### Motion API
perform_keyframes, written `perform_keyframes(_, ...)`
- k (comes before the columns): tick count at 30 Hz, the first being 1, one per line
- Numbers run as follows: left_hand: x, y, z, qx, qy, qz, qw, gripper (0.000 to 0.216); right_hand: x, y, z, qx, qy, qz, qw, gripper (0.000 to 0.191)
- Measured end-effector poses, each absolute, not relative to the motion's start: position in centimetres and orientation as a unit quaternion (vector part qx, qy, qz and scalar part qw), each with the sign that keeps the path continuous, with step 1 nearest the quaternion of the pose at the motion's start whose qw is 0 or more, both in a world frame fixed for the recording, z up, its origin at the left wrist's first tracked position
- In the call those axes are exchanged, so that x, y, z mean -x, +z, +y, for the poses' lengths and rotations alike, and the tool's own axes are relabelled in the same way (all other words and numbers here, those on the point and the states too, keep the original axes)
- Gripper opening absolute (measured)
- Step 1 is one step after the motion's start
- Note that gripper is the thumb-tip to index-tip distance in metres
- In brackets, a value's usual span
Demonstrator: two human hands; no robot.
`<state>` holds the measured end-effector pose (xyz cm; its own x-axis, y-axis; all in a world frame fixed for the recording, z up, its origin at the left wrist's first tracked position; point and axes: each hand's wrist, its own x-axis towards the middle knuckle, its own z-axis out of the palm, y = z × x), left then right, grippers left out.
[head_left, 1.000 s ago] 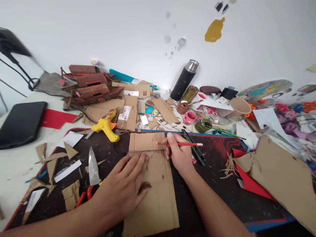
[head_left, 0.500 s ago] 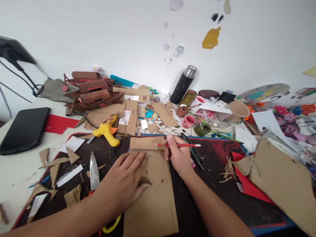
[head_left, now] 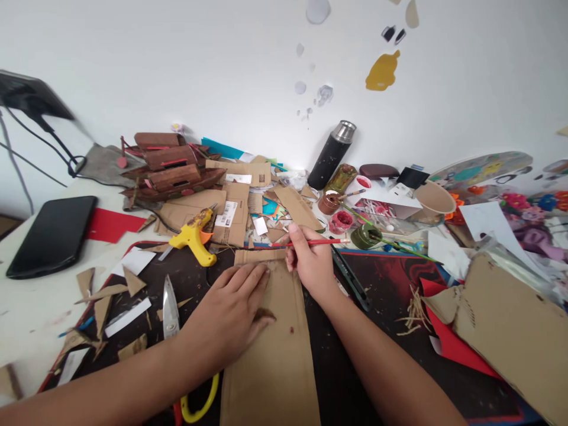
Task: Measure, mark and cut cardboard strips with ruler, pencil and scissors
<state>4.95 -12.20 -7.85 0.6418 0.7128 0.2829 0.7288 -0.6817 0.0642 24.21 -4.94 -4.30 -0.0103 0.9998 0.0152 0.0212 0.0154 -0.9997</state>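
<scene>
At the far end of the cardboard strip, the right hand's fingers are pinched closed around a red pencil. The pencil lies almost level, with its tip pointing left across the strip's top edge. The right hand sits at the strip's right border, its wrist over the dark mat. The left hand lies flat on the strip with its fingers stretched out and pressing down. It grips nothing, and its fingertips are close to the pencil's tip. The strip runs lengthwise on the mat, from the hands back toward the person.

Just right of the right wrist a black cutter lies on the mat. Left of the left forearm rest scissors, blades pointing away, with a yellow handle loop showing under the arm. A yellow glue gun lies near the mat's far left corner, among cardboard scraps. Beyond it stands a brown model boat, and a black phone lies well to the left. Near the wall a black flask leans beside small paint pots. A large cardboard piece covers red paper at the right.
</scene>
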Motion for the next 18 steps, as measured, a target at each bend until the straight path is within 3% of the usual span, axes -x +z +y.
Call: perform_keyframes(18,-4.1,-8.2,-10.4,0.903,-0.18,-0.389,-0.027,0.053,-25.7,-6.7,-3.8,0.495,0.47,-0.516,0.518,0.063)
